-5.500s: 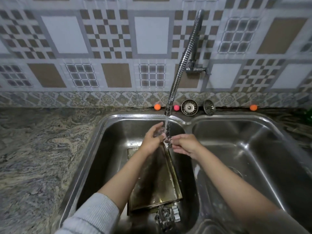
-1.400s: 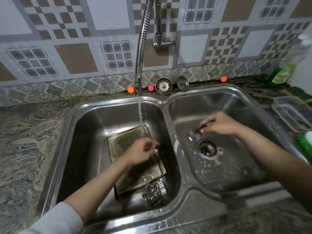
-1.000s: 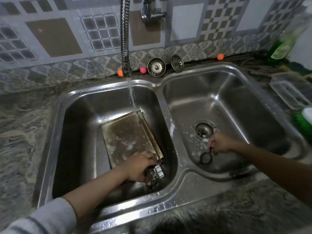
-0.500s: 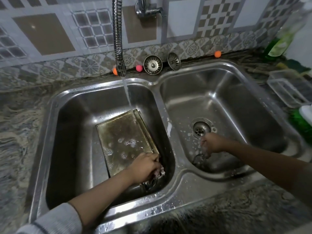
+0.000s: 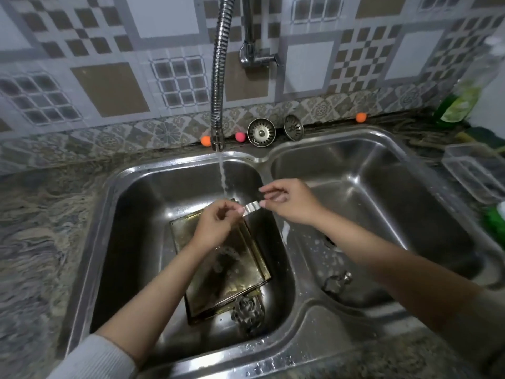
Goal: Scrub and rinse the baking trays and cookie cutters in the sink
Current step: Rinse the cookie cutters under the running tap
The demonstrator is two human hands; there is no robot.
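Rinsing cookie cutter [image 5: 252,208], pinched between fingers of left hand [image 5: 216,228] and right hand [image 5: 289,201], just beside water stream [image 5: 223,179] over left basin. Cutter best turned under stream; trays [image 5: 221,266] left below.

We've got dim cool lighting, glare streaks on the sink [image 5: 355,149] steel, soft focus overall, and fisheye bending plus blur at edges.

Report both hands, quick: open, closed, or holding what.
Left hand: closed, pinching one end of the metal cookie cutter.
Right hand: closed, pinching the cutter's other end beside the water stream.
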